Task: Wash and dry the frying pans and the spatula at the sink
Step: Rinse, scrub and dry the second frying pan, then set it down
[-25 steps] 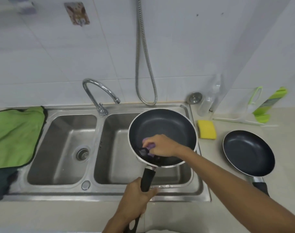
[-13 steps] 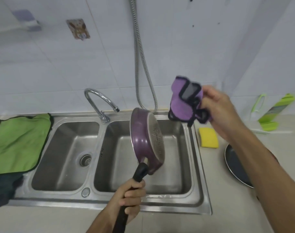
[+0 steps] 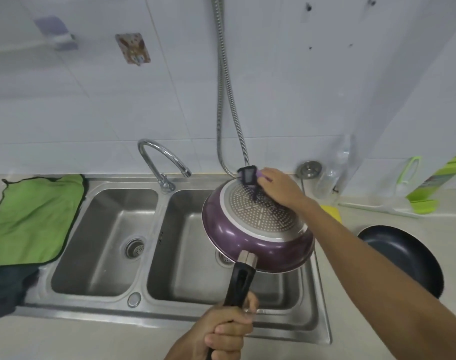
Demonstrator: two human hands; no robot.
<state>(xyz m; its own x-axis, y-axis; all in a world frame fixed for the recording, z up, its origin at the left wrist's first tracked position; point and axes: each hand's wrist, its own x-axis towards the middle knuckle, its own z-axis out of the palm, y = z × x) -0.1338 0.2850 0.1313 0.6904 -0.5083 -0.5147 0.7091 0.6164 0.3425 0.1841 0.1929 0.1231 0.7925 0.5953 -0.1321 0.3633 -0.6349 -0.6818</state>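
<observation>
Frying pan, purple-walled with a perforated steel base disc point(image 3: 247, 237), is held upside down and tilted over the right basin of the stainless steel double sink point(image 3: 143, 319), clear of the metal. We find its long axis running from the black plastic handle point(image 3: 241, 284), nearest the person, up and away to the far rim by the tiled wall. A second frying pan, black inside and round point(image 3: 401, 255), lies open side up on the counter to the right, well apart from the work. The left hand point(image 3: 225, 333) grips the low end of the handle, fingers wrapped tight round it and thumb across. The right hand point(image 3: 280, 192) lies over the far part of the upturned base, its fingers closed on a small purple scrubbing cloth with a black mesh face point(image 3: 248, 176); the fingertips themselves are hidden under the hand. The cloth touches the base at its far edge, so nearly all of the disc lies on the handle side of those fingers. We judge that the next stroke must be drawn back along the axis toward the left hand, which must brace the pan.
</observation>
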